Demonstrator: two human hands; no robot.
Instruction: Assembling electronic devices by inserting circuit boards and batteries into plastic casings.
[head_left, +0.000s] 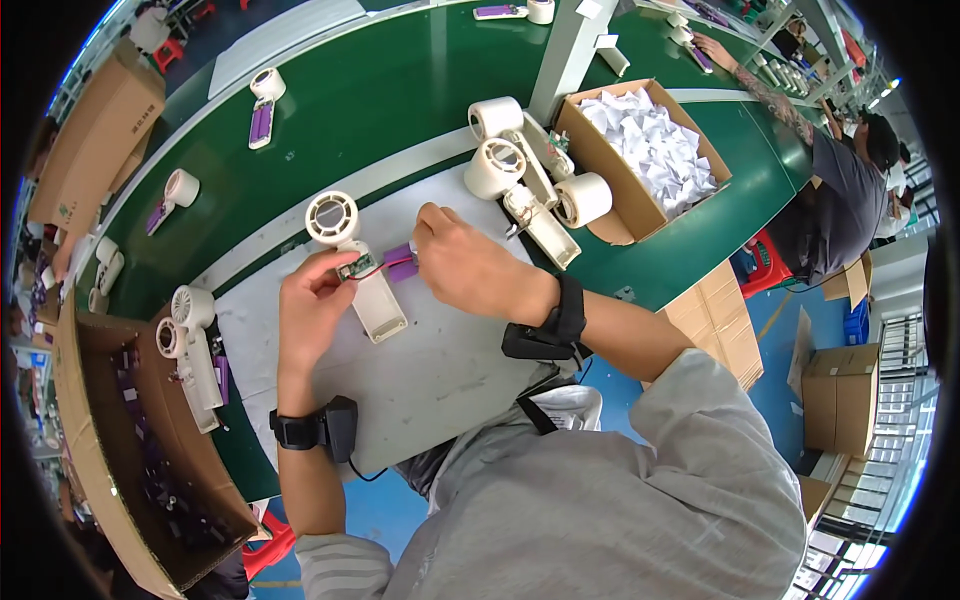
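A white handheld fan housing [380,318] lies open on the grey work mat in front of me, its round grille head [332,217] pointing away. My left hand [308,300] is at its neck, thumb and forefinger closed about a small green circuit board [355,267]. My right hand [468,265] has its fingers closed on a purple battery pack [400,262], just right of the housing. Red and dark wires [372,272] run between the board and the battery. The right fingertips are partly hidden by the hand itself.
Several white fan units [497,168] stand at the mat's far right, beside a carton of white paper pieces [650,150]. More fan parts [195,350] lie left, beside a deep carton [75,400]. Fans with purple batteries [262,122] rest on the green belt. A co-worker [850,190] sits right.
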